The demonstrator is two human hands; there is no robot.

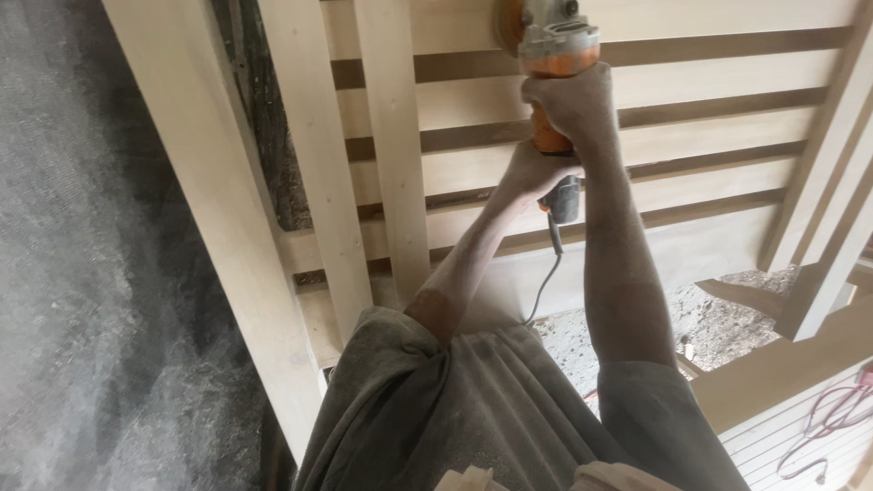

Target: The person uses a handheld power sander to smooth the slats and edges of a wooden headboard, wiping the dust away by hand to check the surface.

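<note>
The grinder (548, 41), orange with a grey metal head, is up at the top of the view, its disc end pressed toward the slats (691, 68) of a pale wooden frame, though the disc itself is cut off by the picture's edge, so contact cannot be confirmed. The right hand (571, 102) is wrapped tight round the orange body just behind the head; the left hand (532, 173) is closed round the rear of the handle, just above where the black cord (548, 264) drops away between the forearms. Both arms are dusted pale, and haze hangs in front of the lower slats. To do this pass well, I judge the tool should be kept flat to the slat with light, even pressure and moved along the grain, so it neither gouges nor rounds the edges; the cord is best kept behind the tool and away from the disc. Upright posts (391, 136) cross the slats to the left, a grey dusty floor (82, 273) lies beyond, and a red cable (832, 414) coils at lower right.
</note>
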